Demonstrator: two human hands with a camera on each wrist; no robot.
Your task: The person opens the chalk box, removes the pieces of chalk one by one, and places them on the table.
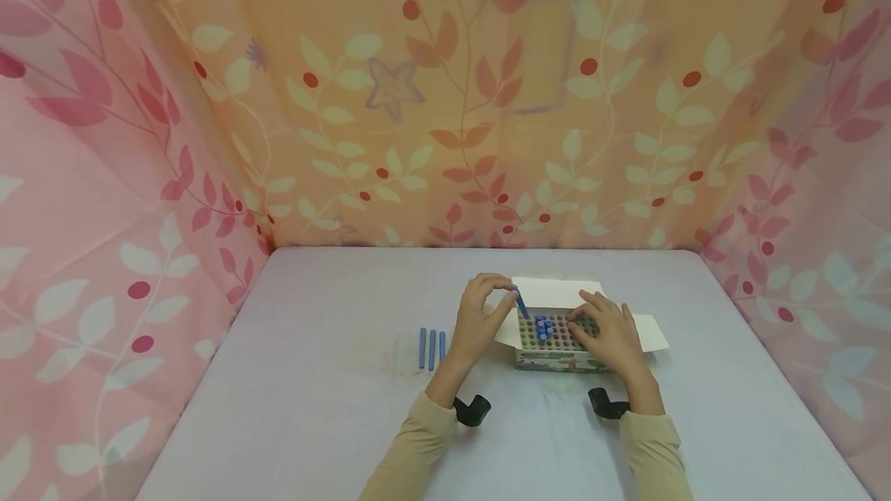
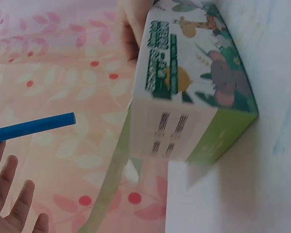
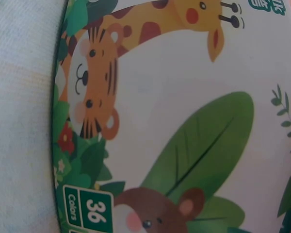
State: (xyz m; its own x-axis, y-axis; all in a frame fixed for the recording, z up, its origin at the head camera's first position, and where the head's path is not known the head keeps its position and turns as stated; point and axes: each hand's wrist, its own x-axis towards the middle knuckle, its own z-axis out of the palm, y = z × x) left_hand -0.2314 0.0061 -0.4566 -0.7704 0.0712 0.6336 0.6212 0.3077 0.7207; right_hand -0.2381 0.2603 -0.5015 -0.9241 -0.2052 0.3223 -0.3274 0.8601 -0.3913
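Note:
A blue stick (image 1: 522, 305) is pinched by the thumb and fingers of my left hand (image 1: 477, 318), its lower end over the left part of the box's holes. In the left wrist view the blue stick (image 2: 39, 127) points away from the fingertips of my left hand (image 2: 12, 199). The open box (image 1: 560, 360) has rows of round holes, and several blue sticks (image 1: 543, 328) stand in them left of centre. My right hand (image 1: 612, 331) rests over the box's right part, fingers bent loosely; whether it grips anything is hidden. Printed animals cover the box side (image 3: 150, 97).
Three blue sticks (image 1: 432, 349) lie side by side on the white table (image 1: 313, 377), left of my left forearm. Box flaps (image 1: 650, 332) spread outward at the back and sides. Patterned curtains (image 1: 445, 99) enclose the table's back and sides.

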